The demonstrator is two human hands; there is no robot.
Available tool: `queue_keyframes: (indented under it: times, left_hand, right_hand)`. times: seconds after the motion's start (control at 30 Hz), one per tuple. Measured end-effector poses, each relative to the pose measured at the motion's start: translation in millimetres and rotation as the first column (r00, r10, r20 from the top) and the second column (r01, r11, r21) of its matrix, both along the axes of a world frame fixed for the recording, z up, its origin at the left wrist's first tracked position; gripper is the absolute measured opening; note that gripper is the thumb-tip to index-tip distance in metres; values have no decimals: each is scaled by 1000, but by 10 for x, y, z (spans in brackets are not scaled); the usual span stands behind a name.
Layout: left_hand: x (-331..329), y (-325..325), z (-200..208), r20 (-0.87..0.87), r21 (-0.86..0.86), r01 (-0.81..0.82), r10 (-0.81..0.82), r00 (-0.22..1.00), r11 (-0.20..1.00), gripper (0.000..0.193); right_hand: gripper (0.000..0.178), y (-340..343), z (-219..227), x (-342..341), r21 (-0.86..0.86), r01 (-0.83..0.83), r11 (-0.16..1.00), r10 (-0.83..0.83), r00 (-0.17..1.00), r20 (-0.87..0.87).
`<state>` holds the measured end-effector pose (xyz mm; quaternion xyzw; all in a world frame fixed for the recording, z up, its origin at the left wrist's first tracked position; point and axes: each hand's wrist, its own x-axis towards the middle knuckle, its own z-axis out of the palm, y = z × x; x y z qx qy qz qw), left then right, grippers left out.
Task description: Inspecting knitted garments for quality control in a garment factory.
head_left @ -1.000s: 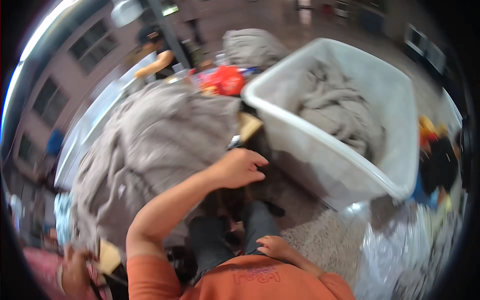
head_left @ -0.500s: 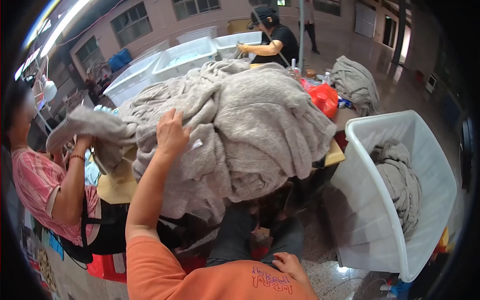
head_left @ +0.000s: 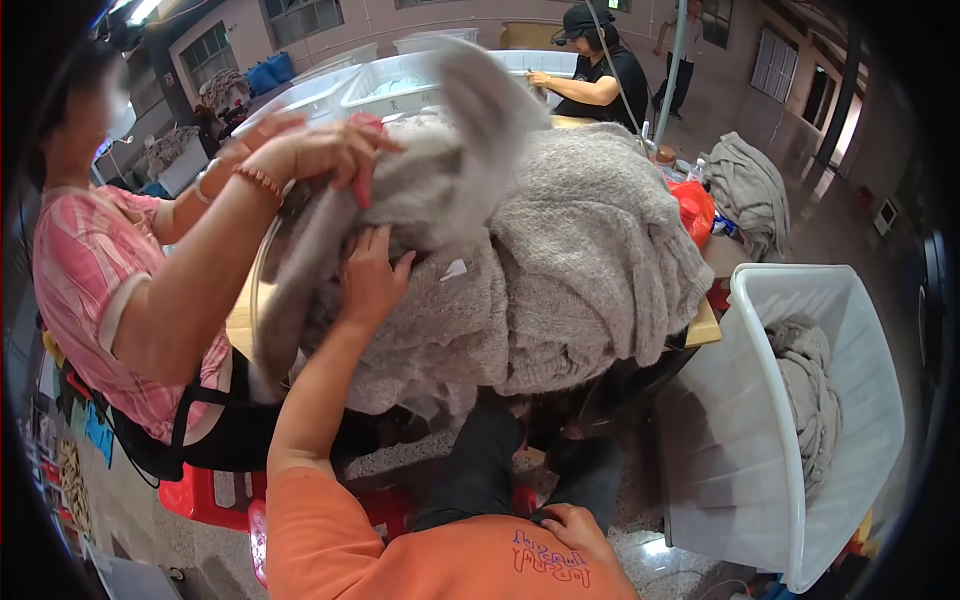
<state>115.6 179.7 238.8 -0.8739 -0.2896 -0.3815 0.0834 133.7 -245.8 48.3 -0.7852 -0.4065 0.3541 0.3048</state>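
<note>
A big heap of grey knitted garments point(head_left: 600, 230) covers the table in front of me. My left hand point(head_left: 375, 280) lies on the heap's left part, thumb apart and fingers stretched over the fabric. Close to it, a white tag point(head_left: 454, 270) shows on the knit. Down at my lap, my right hand point(head_left: 575, 527) rests on my thigh with its fingers laid out, holding nothing. Just beyond my left hand, a co-worker in a pink shirt reaches over the heap, and a grey knitted garment point(head_left: 485, 120), smeared by motion, flies up beside the co-worker's hands.
At my right stands a white plastic bin point(head_left: 745, 400) with grey knitwear point(head_left: 805, 400) inside. More white bins point(head_left: 390, 90) stand behind the heap, near a person in black. A red plastic bag point(head_left: 692, 208) sits past the heap. Red stools point(head_left: 205, 498) are low at left.
The co-worker at left has leaned in and swung a grey garment from the left side up over the heap. My left hand stays on the heap; my right hand stays on my thigh.
</note>
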Motion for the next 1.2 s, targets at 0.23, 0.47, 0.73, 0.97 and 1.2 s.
queue_keyframes:
  times: [0.23,0.47,0.73,0.97,1.2]
  left_hand:
    - [-112,-77,67,224,272,156,-220,949,949,53]
    - [338,-165,527,-200,255,66,-14,980,965,83]
    - [761,539,378,-280,206,-35,93,955,978,23]
    - [304,330,1024,313,199,198,-254,915,960,10]
    - [-499,162,2112,202,639,-177,59,978,748,25]
  right_hand:
    - [33,-1,57,-15,17,45,999,-46,999,2]
    - [34,9,26,1,29,23,999,-23,1000,-7]
    - [35,-90,19,-25,46,43,998,-45,999,29]
    - [34,-131,19,-2,29,59,998,-58,998,-30]
    - [34,-52,-38,28,73,-2,997,2,1000,5]
